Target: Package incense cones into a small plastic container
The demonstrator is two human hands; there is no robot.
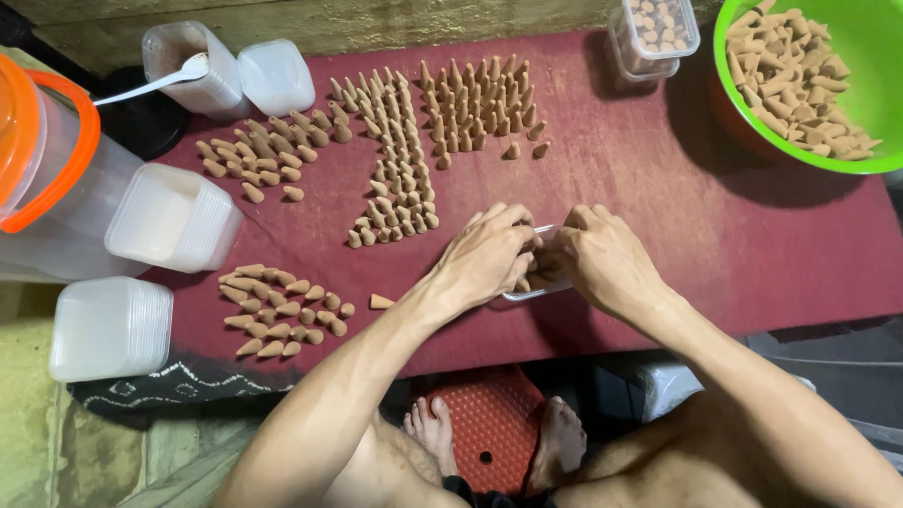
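Packing small tan cones [527, 278] into clear plastic box [550, 288], near front edge of maroon worktop [715, 235]. Left hand [489, 252] curling over box, fingertips pressed together, seeming to pinch cones. Right hand [602, 256] gripping box from other side, fingers bent. Judging: filling step is going on. Next move is calling for more cones, nearest being standing rows [400, 202] just beyond left hand; loose cone [380, 302] lying beside wrist.

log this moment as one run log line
left hand: in clear box, on cones | right hand: holding clear box rim | near: cone rows on red cloth, green bowl of cones
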